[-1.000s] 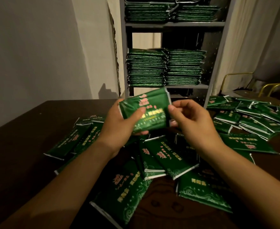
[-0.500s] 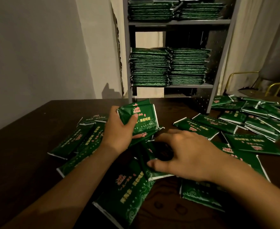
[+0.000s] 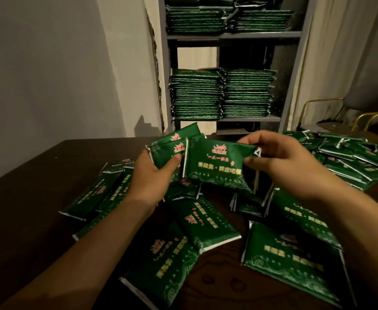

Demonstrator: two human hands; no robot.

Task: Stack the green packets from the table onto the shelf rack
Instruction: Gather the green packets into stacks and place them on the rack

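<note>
My left hand point(image 3: 152, 175) grips a small bundle of green packets point(image 3: 168, 146). My right hand point(image 3: 279, 162) pinches one packet point(image 3: 217, 162) by its right end, touching the bundle above the surface point(image 3: 27, 209). The shelf rack point(image 3: 288, 90) holds stacks point(image 3: 221, 95) behind.

Pale curtain point(image 3: 340, 52) beside gold-framed chairs point(image 3: 362, 118) at right, bare grey wall point(image 3: 49, 74) at left.

One head-worn view, looking forward and down.
You see from above and close behind your left hand point(image 3: 149, 175) and right hand point(image 3: 279, 162); the table point(image 3: 27, 220) lies beneath them, the shelf rack point(image 3: 288, 90) beyond.
</note>
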